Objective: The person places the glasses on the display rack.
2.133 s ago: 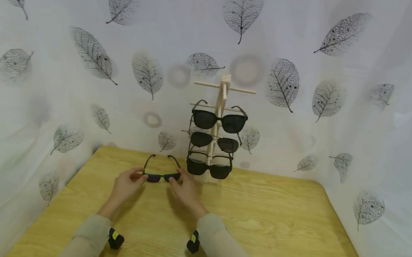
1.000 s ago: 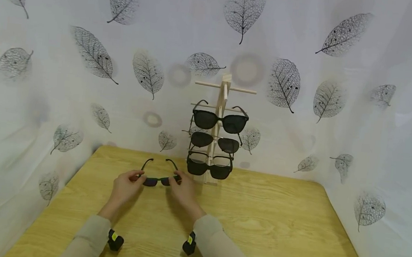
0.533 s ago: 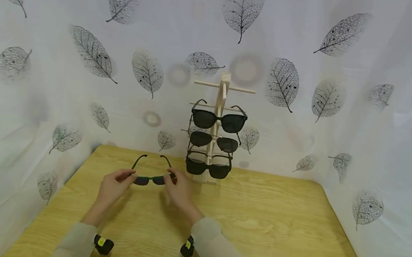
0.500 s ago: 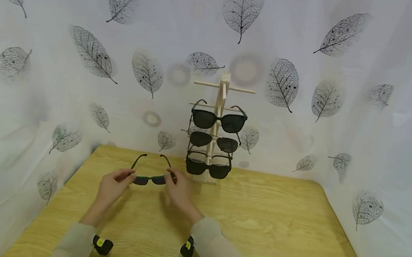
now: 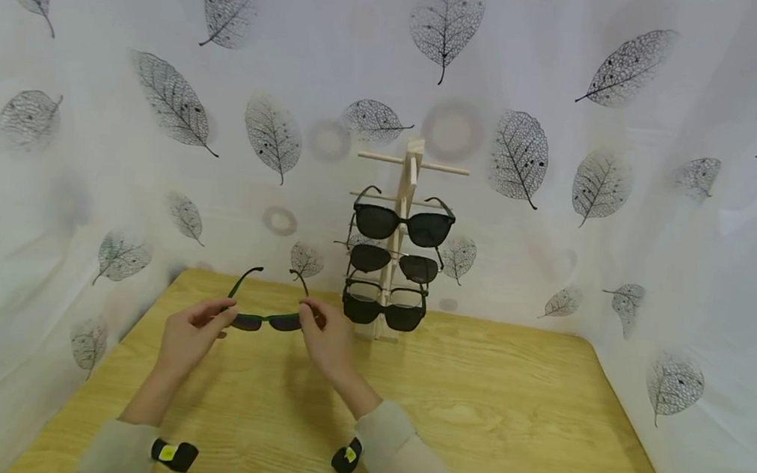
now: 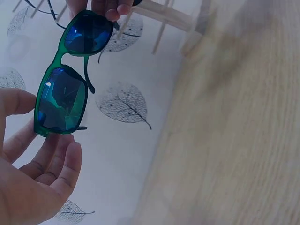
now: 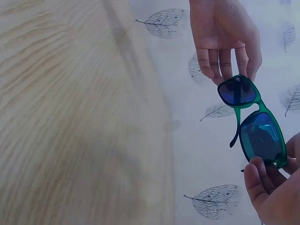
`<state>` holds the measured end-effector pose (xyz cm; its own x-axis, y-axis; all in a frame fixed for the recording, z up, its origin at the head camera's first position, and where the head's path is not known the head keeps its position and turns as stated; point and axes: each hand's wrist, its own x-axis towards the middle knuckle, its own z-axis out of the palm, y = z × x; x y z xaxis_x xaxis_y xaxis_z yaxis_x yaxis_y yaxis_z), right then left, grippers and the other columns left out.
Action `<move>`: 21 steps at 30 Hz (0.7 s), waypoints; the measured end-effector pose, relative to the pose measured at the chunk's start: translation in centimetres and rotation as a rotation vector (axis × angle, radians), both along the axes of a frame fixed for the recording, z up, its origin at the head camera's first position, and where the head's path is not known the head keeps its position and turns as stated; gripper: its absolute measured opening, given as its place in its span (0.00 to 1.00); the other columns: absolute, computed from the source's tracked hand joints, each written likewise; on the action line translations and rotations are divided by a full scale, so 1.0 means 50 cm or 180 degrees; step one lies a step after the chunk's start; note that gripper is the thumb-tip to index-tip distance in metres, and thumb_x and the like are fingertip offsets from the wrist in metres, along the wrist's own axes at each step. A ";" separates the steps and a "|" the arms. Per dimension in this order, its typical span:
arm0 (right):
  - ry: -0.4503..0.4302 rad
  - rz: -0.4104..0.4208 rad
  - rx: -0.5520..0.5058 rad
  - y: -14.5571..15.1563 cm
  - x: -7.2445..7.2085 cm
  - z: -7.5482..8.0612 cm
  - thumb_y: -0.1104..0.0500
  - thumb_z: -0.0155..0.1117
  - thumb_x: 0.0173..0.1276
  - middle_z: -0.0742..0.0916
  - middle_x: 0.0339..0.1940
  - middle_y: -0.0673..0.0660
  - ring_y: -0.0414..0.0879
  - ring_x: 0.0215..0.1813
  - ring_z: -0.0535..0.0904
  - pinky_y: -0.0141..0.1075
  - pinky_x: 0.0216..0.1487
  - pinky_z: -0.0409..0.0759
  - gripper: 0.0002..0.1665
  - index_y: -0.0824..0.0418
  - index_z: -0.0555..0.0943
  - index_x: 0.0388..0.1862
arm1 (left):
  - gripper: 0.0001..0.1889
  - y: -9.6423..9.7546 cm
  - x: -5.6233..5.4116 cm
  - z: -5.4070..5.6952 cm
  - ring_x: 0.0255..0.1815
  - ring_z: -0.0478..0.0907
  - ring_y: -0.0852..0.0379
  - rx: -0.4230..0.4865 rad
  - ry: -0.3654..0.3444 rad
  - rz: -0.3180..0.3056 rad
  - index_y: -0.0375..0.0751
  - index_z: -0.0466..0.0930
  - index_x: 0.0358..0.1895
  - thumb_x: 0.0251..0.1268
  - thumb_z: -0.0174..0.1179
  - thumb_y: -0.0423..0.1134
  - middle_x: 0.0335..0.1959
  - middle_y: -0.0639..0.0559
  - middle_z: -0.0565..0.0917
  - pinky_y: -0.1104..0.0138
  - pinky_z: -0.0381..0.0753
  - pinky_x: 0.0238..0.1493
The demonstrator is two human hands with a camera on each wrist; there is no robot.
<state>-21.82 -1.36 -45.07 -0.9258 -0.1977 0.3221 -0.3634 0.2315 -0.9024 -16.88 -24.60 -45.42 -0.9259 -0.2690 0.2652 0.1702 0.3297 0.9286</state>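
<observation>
A pair of green-framed sunglasses (image 5: 266, 320) with blue-green mirrored lenses is held above the table, its temples unfolded and pointing toward the back. My left hand (image 5: 189, 334) pinches the left end of the frame between thumb and fingers. At the opposite end, my right hand (image 5: 330, 340) pinches the frame near the hinge. The left wrist view shows the sunglasses (image 6: 63, 99) lens-side on, my left hand (image 6: 37, 173) at the lower corner. In the right wrist view, my right hand (image 7: 276, 187) grips the near end of the sunglasses (image 7: 262, 136).
Just right of my right hand stands a wooden display rack (image 5: 413, 166) with crossbars, its topmost bar bare. Black sunglasses (image 5: 403, 225) and several other pairs hang below on it. The wooden table (image 5: 505, 413) meets a white leaf-print curtain (image 5: 550, 281) at the back and sides.
Both hands have carried the green sunglasses to the left and then upward off the table. The left forearm has shifted farthest left. The pairs on the rack stay as they were.
</observation>
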 end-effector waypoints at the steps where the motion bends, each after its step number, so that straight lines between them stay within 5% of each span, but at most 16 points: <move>1: 0.0039 -0.0002 -0.0026 0.002 0.002 0.006 0.51 0.60 0.82 0.91 0.45 0.55 0.37 0.35 0.82 0.29 0.37 0.80 0.17 0.57 0.88 0.58 | 0.18 0.001 0.001 0.005 0.32 0.84 0.71 -0.0042 0.0038 0.0001 0.30 0.86 0.59 0.75 0.67 0.40 0.36 0.78 0.85 0.73 0.87 0.37; 8: 0.0321 0.0018 -0.0099 0.016 0.000 0.046 0.52 0.61 0.82 0.91 0.41 0.56 0.37 0.33 0.82 0.29 0.35 0.79 0.16 0.56 0.89 0.58 | 0.14 0.010 0.001 0.040 0.30 0.83 0.73 -0.0261 0.0348 0.0114 0.34 0.88 0.56 0.74 0.67 0.37 0.34 0.78 0.85 0.76 0.84 0.34; 21: 0.0650 0.0180 -0.0100 0.045 0.007 0.130 0.51 0.60 0.83 0.91 0.41 0.56 0.39 0.36 0.84 0.31 0.38 0.83 0.17 0.57 0.88 0.59 | 0.10 0.037 0.010 0.134 0.28 0.83 0.70 -0.0085 0.0861 0.0162 0.29 0.89 0.51 0.73 0.66 0.31 0.29 0.70 0.87 0.79 0.83 0.34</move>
<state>-21.46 0.87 -38.55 -0.8284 -0.2344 0.5088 -0.5512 0.1786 -0.8151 -16.39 -22.75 -38.72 -0.8059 -0.3030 0.5086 0.3933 0.3681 0.8425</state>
